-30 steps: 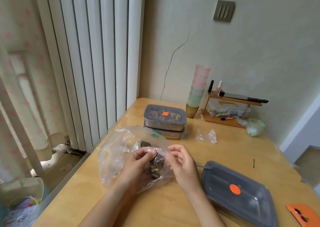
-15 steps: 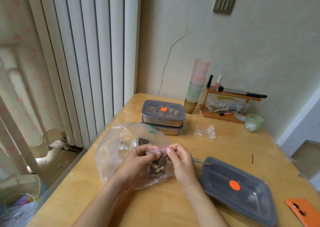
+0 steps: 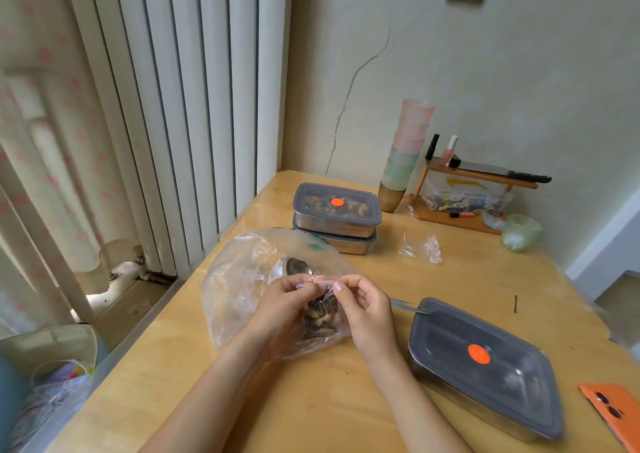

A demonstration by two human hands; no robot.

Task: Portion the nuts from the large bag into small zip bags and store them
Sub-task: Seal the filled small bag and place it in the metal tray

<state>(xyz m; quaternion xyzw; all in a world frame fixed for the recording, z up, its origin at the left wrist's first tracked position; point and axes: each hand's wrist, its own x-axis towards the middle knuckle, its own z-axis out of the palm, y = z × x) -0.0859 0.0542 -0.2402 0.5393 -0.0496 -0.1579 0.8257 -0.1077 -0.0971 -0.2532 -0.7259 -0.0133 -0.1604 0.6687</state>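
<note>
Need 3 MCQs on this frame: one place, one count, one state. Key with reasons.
1. Where is the crumpled empty bag?
A on the phone
B on the table, right of the stacked containers
C in the green cup

2. How many lidded containers are on the table?
A one
B two
C three

3. The small zip bag is:
A pinched at its top by both hands
B lying loose
C packed in a container

1 B: it lies on bare wood beside the stack.
2 C: two stacked plus a third container near the right hand.
3 A: left hand and right hand pinch its red strip.
</note>
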